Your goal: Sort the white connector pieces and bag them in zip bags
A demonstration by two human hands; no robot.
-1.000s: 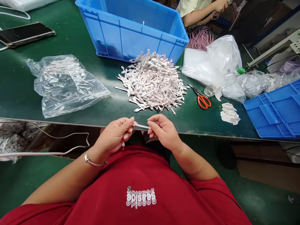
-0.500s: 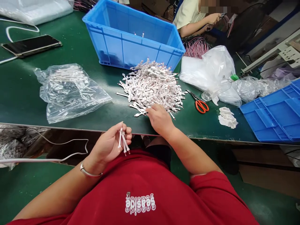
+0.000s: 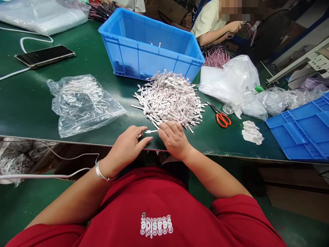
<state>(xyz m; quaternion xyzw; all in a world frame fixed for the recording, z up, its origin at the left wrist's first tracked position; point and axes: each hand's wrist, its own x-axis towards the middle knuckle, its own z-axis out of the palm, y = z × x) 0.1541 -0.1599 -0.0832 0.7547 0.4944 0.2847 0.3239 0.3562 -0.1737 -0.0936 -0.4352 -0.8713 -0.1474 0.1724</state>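
My right hand (image 3: 173,139) pinches one short white connector lead (image 3: 151,131) at the front edge of the green table, its plug end pointing left. My left hand (image 3: 131,144) is turned back-up just left of it, thumb and forefinger apart around the lead's free end. A bit of white shows under the left fingers, from the leads held in that palm; the rest of them is hidden. Right behind my hands lies a heap of similar short white leads (image 3: 172,99), some with bare reddish wire tips.
A blue crate (image 3: 154,56) stands behind the heap. To the left are a clear bag of leads (image 3: 84,106) and a phone (image 3: 46,55). Orange-handled scissors (image 3: 223,120), crumpled white paper (image 3: 252,132), plastic bags (image 3: 228,77) and another blue crate (image 3: 300,128) lie right. A co-worker (image 3: 210,24) sits beyond.
My left hand has rolled from palm-up to back-up and moved up and right toward my right hand. My right hand has drawn one lead slightly away from the heap.
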